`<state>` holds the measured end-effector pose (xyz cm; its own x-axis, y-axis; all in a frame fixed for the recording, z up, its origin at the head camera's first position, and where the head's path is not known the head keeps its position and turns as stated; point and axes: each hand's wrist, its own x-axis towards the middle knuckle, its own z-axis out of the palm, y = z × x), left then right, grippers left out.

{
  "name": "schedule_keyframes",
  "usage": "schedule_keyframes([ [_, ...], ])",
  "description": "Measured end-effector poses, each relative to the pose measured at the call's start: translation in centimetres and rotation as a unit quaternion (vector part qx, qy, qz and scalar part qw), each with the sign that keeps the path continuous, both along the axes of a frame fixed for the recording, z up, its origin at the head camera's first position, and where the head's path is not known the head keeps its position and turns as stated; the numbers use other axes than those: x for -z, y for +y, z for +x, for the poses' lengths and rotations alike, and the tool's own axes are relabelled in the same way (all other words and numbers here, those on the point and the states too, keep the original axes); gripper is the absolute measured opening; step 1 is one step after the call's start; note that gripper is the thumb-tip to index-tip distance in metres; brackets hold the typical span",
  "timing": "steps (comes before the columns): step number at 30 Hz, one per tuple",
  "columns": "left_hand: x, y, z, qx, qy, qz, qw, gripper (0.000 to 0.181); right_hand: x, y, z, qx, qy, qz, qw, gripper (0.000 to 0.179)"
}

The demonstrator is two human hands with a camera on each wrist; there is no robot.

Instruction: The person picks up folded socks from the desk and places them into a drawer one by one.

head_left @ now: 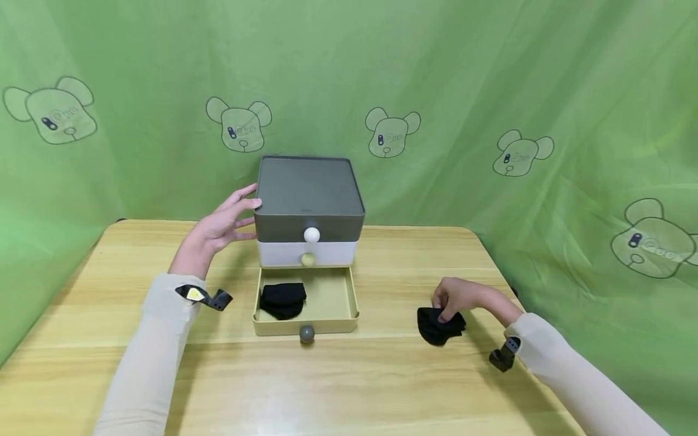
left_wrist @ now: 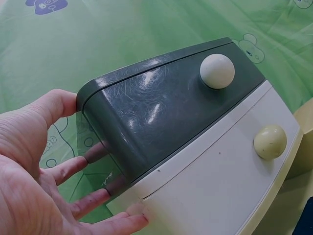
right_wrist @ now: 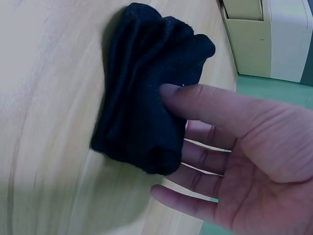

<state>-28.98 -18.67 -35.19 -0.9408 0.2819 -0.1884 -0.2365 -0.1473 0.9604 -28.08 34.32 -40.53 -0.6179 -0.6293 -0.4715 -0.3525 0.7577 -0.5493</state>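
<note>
My left hand (head_left: 218,227) touches the left side of a small stacked drawer unit (head_left: 311,184), thumb at the dark top tier and fingers spread along the side. In the left wrist view, that hand (left_wrist: 39,171) has its fingers extended beside the dark and white drawer fronts. A folded pair of black socks (right_wrist: 142,98) is pinched between the thumb and fingers of my right hand (right_wrist: 264,147), close over the table at the right. Inside the pulled-out yellowish bottom drawer (head_left: 332,297) lies another folded black bundle (head_left: 283,300), toward its left side.
The wooden table (head_left: 218,387) runs back to a green curtain (head_left: 311,60) printed with bear heads. White (head_left: 311,235), yellowish (head_left: 308,260) and grey (head_left: 306,334) round knobs stick out from the drawer fronts. A small black camera (head_left: 503,357) is at the right wrist.
</note>
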Motion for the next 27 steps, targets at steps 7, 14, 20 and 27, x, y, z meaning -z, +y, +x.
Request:
schedule_keyframes([
  [7,0.0,-0.2,0.2,-0.005,0.003,-0.004,1.0,0.075,0.2,-0.4,0.2,-0.022,0.0,-0.026,0.9994,0.018],
  [14,0.1,-0.1,0.2,0.001,0.001,-0.009,1.0,0.075,0.6,-0.5,0.6,-0.032,0.008,-0.031,0.999,0.015],
  [20,0.2,-0.1,0.0,-0.001,0.0,-0.01,1.0,0.074,0.6,-0.9,0.2,-0.042,0.029,-0.039,0.998,0.016],
  [27,0.2,0.0,-0.4,-0.003,0.0,-0.007,1.0,0.075,-1.1,-3.1,-0.3,-0.048,0.055,-0.044,0.9964,0.019],
])
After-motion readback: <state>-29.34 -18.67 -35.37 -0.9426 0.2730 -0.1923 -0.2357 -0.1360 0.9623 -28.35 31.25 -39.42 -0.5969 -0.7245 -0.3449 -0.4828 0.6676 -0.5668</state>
